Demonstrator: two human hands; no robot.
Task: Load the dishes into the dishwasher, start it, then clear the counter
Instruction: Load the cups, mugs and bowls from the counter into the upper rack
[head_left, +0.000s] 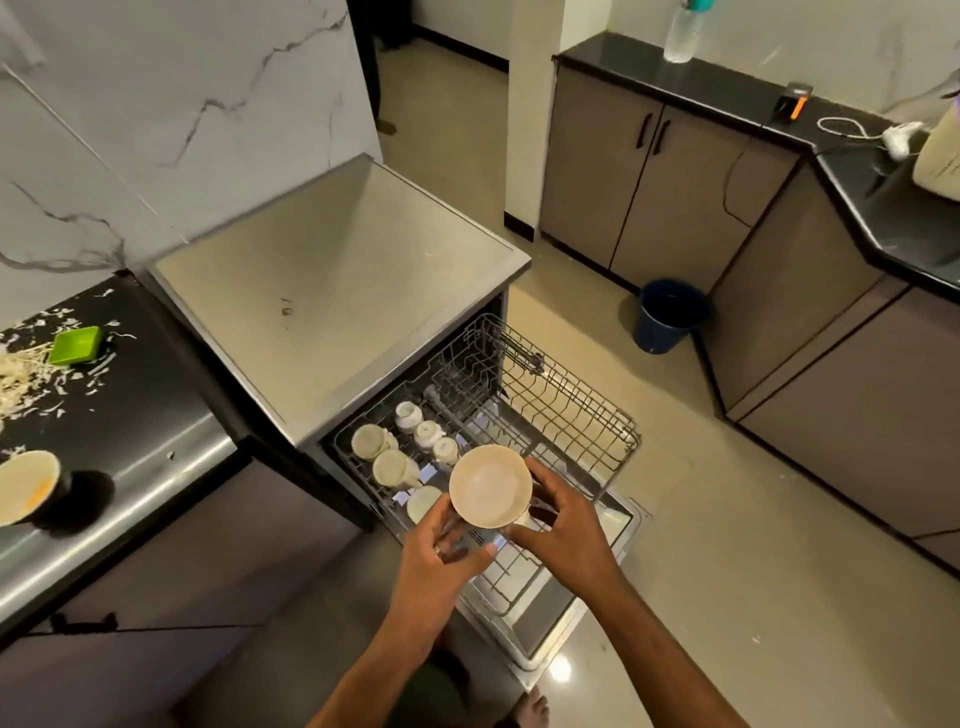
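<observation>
Black stone bench (130, 415) strewn with pale scraps; beige tiled floor (727, 545); left hand (441, 556) and right hand (561, 525) both grip a round cream bowl (490, 486), its underside hidden

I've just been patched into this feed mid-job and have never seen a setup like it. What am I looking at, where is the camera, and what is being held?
There is no robot here. It is one wide-angle picture from a camera worn on a person's head, looking forward and down at their two bare hands.

The left hand and the right hand together hold a cream bowl over the open dishwasher. Its pulled-out rack already carries several cups and small dishes on the left side; the right side looks bare.

On the black counter at the left lie a green container, scattered pale scraps and another cream bowl with orange residue. A dark blue bucket stands on the floor by the cabinets.
</observation>
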